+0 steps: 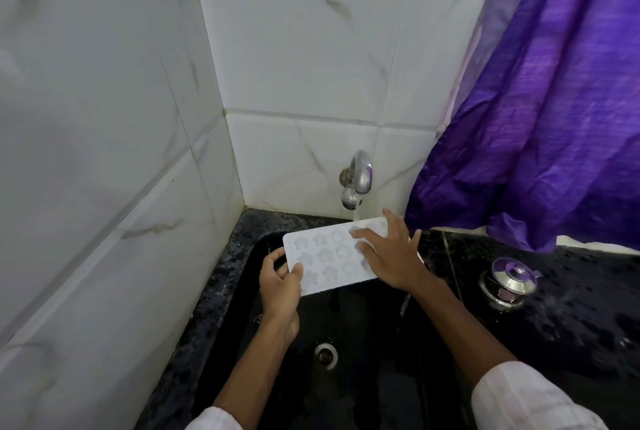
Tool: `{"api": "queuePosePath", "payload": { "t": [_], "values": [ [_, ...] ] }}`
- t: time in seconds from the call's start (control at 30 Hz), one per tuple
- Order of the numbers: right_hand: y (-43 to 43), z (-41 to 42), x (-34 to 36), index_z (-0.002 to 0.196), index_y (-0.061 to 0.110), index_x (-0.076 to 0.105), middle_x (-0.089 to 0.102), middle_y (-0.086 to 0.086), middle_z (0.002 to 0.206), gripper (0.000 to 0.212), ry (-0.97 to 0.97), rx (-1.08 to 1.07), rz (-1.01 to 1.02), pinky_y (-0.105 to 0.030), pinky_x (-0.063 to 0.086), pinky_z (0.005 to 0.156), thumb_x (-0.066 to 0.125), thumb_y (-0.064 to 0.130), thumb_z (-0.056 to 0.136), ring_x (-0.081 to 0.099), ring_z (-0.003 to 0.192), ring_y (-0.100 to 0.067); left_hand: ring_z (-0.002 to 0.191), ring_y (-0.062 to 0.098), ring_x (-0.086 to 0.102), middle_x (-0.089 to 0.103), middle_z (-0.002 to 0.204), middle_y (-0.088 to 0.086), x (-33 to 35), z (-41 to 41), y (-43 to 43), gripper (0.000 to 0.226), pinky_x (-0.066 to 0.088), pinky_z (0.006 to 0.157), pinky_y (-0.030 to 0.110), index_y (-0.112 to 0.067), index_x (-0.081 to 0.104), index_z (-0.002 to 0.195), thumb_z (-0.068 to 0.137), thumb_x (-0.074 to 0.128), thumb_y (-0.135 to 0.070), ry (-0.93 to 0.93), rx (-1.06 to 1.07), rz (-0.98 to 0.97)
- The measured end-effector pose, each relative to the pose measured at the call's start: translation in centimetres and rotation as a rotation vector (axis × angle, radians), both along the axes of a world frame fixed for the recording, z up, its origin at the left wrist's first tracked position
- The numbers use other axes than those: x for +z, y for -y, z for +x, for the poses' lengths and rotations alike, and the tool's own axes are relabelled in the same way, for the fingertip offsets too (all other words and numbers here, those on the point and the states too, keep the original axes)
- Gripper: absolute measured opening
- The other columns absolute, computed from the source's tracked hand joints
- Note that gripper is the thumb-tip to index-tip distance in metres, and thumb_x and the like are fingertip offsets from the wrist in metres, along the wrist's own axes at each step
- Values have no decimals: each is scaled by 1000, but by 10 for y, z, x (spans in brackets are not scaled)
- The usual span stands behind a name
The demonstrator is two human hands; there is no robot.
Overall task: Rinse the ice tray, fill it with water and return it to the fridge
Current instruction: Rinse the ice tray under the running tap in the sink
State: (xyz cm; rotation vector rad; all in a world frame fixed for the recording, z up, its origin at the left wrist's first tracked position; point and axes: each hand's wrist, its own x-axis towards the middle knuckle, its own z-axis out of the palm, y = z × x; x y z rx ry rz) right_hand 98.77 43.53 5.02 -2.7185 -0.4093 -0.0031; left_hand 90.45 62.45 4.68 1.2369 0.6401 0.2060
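A white ice tray (329, 256) with star-shaped and round cells is held level over the black sink (363, 377), its far right end under the running tap (360, 176). My left hand (280, 286) grips the tray's near left corner. My right hand (391, 256) lies flat on top of the tray's right half, fingers spread over the cells where the water lands. A thin stream of water falls from the tray's right edge into the sink.
A black speckled counter (571, 291) runs to the right with a small steel lidded pot (509, 282) on it. A purple curtain (540, 118) hangs over the counter's back. White marble tiles close the left and rear. The drain (325, 355) sits mid-sink.
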Motion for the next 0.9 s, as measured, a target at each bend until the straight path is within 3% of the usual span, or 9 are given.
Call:
{"api": "queuePosePath", "payload": {
  "t": [0.33, 0.47, 0.57, 0.7, 0.83, 0.9],
  "values": [
    [-10, 3, 4, 129, 43, 53, 3, -8, 162, 32, -60, -12, 15, -66, -9, 112, 36, 36, 103, -6, 148, -38, 95, 20, 71, 71, 103, 0, 1, 3, -1, 35, 61, 77, 42, -21, 50, 123, 98, 54, 4, 14, 8, -10],
    [-4, 4, 7, 125, 32, 49, 12, -4, 158, 25, -34, -24, 150, -64, 0, 117, 41, 28, 102, 16, 146, -31, 95, 21, 70, 71, 103, 2, 0, 4, -5, 34, 60, 81, 44, -20, 50, 123, 99, 54, 4, 6, 34, -27],
    [0, 2, 5, 115, 32, 50, 16, -2, 154, 21, 27, -20, 191, -62, 2, 118, 40, 22, 101, 24, 142, -28, 98, 25, 70, 69, 110, 7, -1, 7, -9, 34, 59, 84, 48, -19, 50, 125, 99, 54, 3, -6, 58, -47],
    [-1, 3, 3, 110, 35, 57, 14, -1, 156, 22, 35, -10, 157, -63, -3, 117, 40, 26, 101, 19, 144, -27, 95, 22, 70, 69, 104, 2, 3, 13, -10, 36, 60, 75, 41, -17, 50, 129, 99, 54, 2, -2, 59, -45],
    [-6, 2, 4, 117, 42, 60, 7, -2, 158, 29, 45, 43, 69, -64, -9, 113, 36, 37, 103, 2, 148, -22, 99, 26, 71, 71, 110, 7, 7, 17, -8, 34, 61, 83, 48, -19, 52, 124, 98, 54, 3, -1, 64, -48],
    [-5, 3, 7, 116, 42, 62, 8, -2, 158, 29, 38, 47, 71, -64, -8, 114, 36, 39, 103, 3, 147, -24, 100, 27, 71, 71, 107, 7, 7, 18, -9, 33, 60, 87, 51, -20, 52, 120, 97, 54, 4, 11, 69, -48]
  ]
}}
